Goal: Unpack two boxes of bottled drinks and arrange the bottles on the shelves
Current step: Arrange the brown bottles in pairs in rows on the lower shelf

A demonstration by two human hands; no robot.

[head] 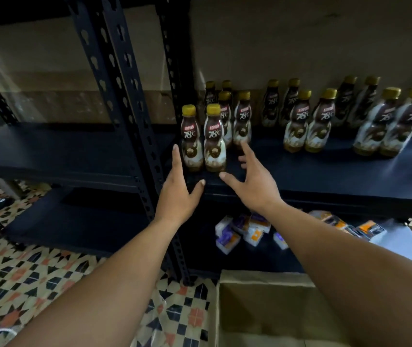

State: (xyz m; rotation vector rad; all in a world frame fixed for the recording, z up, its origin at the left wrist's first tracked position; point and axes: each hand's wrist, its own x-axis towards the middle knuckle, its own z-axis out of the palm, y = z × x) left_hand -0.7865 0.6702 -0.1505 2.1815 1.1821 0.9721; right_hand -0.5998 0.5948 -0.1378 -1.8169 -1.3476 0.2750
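Since L hand and R hand flank front bottles, fingers apart, gripping nothing, I judge a stray nudge could tip them off shelf.

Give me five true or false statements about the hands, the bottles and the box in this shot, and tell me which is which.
1. The bottles stand upright on the shelf. True.
2. Their caps are red. False: they are gold.
3. The left hand and the right hand are both open, with no grip on any bottle. True.
4. The cardboard box sits on the top shelf. False: it is low down, by the tiled floor, open at the top.
5. Small packets lie on the level below the bottles. True.
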